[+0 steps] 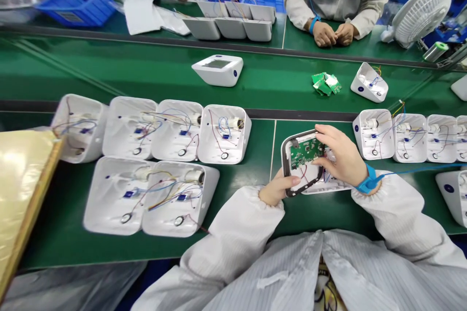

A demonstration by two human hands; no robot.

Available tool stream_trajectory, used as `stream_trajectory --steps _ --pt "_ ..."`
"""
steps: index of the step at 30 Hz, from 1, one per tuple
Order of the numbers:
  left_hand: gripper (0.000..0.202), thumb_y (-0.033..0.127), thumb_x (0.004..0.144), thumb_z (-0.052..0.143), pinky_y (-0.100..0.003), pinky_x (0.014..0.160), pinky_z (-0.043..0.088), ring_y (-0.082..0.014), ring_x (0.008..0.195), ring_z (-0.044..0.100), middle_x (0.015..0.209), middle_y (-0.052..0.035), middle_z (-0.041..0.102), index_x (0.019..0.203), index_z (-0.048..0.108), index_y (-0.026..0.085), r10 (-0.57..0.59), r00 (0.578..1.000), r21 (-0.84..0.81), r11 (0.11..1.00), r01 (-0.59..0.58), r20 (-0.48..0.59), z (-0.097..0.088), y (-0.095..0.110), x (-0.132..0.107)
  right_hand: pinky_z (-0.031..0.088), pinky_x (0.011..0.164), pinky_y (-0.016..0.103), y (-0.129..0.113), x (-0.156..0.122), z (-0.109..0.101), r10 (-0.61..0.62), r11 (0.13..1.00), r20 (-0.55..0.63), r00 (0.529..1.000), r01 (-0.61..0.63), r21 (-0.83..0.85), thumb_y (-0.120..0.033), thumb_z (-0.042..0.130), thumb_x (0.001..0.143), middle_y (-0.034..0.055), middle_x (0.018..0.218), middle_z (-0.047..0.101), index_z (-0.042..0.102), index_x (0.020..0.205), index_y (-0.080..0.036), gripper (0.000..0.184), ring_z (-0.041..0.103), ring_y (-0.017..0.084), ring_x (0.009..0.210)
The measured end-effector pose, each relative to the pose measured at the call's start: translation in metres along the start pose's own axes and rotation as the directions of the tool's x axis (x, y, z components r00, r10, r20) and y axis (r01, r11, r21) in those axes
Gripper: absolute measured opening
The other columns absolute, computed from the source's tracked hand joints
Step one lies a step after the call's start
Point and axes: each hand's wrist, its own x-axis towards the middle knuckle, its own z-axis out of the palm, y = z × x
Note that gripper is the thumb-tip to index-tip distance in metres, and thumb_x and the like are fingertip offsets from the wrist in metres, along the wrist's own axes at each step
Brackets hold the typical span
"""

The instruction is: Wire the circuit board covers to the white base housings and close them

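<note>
My left hand (278,188) grips the lower left edge of a device front cover with a dark rim (284,167), held tilted. A green circuit board (304,150) sits inside this cover. My right hand (341,153) has its fingers over the cover's right side, thumb by the board; the fingertips' exact contact is partly hidden. Just behind and below lies a white housing (328,187), mostly covered by the cover and my hand. A blue wrist strap (369,180) with a cord circles my right wrist.
Open white housings with wires (224,136) stand at left, and more (408,138) at right. Across the bench are a closed white device (219,70), green boards (326,83), a blue bin (76,6), a fan (423,9) and two co-workers. A yellowish board (25,189) juts in at left.
</note>
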Motion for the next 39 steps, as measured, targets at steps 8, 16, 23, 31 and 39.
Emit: stream_trajectory --steps 8,16,23,31,39 --pt "0.068 0.052 0.054 0.090 -0.051 0.106 0.042 -0.0369 0.110 0.063 0.105 -0.0105 0.072 0.110 0.072 0.017 0.066 0.997 0.158 0.985 -0.071 0.039 -0.004 0.011 -0.001 0.055 0.095 0.046 -0.008 -0.009 0.001 0.297 0.946 -0.048 0.954 -0.287 0.152 -0.053 0.069 0.085 0.0159 0.130 0.062 0.043 0.139 -0.020 0.069 0.065 0.029 0.113" --pt "0.075 0.081 0.085 0.039 -0.046 0.115 0.032 -0.0343 0.129 0.051 0.131 -0.0123 0.063 0.108 0.077 0.021 0.558 0.830 0.595 0.669 -0.446 -0.006 -0.013 0.042 0.009 0.047 0.079 0.039 -0.018 -0.018 -0.007 0.085 0.995 -0.072 0.994 -0.081 0.059 -0.030 0.041 0.101 0.0039 0.084 0.069 0.058 0.080 -0.025 0.028 0.065 0.020 0.088" --pt "0.129 0.050 0.055 0.091 -0.053 0.120 0.018 -0.0401 0.146 0.025 0.158 -0.0186 0.028 0.158 0.019 0.020 0.245 0.946 0.854 0.425 -0.302 0.212 0.002 0.028 0.004 0.034 0.069 0.034 -0.034 -0.002 0.001 -0.267 0.908 0.267 0.926 0.335 -0.252 -0.015 0.044 0.101 0.0001 0.080 0.067 0.061 0.077 -0.023 0.031 0.057 0.016 0.085" --pt "0.115 0.031 0.068 0.074 -0.063 0.116 0.023 -0.0432 0.145 0.019 0.158 -0.0194 0.016 0.157 0.003 0.021 0.440 0.799 0.848 0.139 -0.511 0.410 -0.006 0.018 0.010 0.049 0.087 0.038 0.002 0.010 -0.045 0.017 0.993 0.028 0.999 -0.013 -0.119 -0.029 0.058 0.096 0.0097 0.120 0.065 0.058 0.119 -0.020 0.025 0.061 0.024 0.108" --pt "0.110 0.058 0.066 0.080 -0.058 0.114 0.034 -0.0385 0.136 0.039 0.153 -0.0176 0.027 0.154 0.023 0.026 0.572 0.667 0.553 0.394 -0.734 0.478 -0.005 -0.007 0.039 0.039 0.064 0.033 0.008 0.014 0.002 0.348 0.862 0.478 0.806 -0.075 -0.501 -0.028 0.064 0.092 0.0120 0.092 0.065 0.066 0.097 -0.013 0.016 0.059 0.027 0.087"
